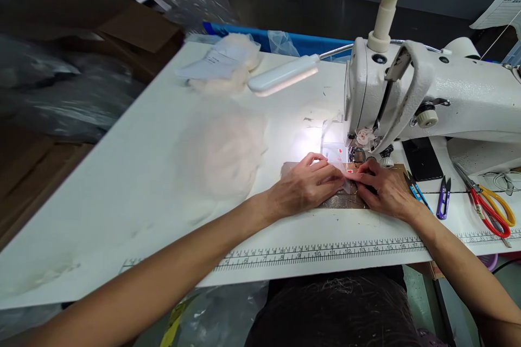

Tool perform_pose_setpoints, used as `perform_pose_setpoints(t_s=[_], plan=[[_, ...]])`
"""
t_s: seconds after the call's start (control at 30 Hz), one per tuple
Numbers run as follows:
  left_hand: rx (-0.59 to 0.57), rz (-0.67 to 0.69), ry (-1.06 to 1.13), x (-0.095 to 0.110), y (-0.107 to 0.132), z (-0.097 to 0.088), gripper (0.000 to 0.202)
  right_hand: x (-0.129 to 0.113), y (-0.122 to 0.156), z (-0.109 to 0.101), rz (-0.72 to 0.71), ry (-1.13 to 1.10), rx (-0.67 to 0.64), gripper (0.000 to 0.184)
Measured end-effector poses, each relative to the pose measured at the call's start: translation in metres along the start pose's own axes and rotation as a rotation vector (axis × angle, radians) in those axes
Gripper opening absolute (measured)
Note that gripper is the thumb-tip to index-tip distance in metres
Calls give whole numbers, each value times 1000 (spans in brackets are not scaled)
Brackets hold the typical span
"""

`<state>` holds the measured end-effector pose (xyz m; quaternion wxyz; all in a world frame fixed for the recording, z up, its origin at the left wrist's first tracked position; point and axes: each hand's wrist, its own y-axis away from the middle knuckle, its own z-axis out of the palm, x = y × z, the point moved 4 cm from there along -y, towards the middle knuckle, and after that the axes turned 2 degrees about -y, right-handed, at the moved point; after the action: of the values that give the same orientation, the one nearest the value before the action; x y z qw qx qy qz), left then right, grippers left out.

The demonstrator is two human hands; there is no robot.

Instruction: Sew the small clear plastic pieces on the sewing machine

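Observation:
My left hand [310, 183] and my right hand [385, 188] meet on the metal plate in front of the needle of a white sewing machine [431, 92]. Between their fingertips they pinch a small sheer piece with red marks [345, 169]. Both hands have curled fingers pressed onto that piece. A sheer pale fabric [220, 149] spreads over the white table [134, 184] to the left of my left hand.
A lamp on a flexible neck [285, 75] lights the needle area. Right of the machine lie a purple thread snip [443, 198], a blue snip [417, 191] and red-and-yellow scissors [490, 207]. A printed ruler [325, 252] runs along the table's front edge. Cardboard boxes [138, 32] stand at the left.

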<state>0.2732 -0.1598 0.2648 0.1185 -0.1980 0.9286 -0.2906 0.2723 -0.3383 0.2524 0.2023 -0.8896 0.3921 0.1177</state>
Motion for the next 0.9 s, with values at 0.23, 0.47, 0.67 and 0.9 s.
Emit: perform_pose_setpoints(t_s=[0.23,0.47,0.67,0.9], plan=[[21,46,46,1,0,-1,16,-1,0,2,-16,33,-51,32],[-48,59,10,2,0,1,20,-2,2,4,16,-24,-38,33],[-107,65,20,0,1,3,19,2,4,-6,30,-299,79,40],[-169,3,34,2,-2,0,22,-4,6,-7,-9,-194,19,37]])
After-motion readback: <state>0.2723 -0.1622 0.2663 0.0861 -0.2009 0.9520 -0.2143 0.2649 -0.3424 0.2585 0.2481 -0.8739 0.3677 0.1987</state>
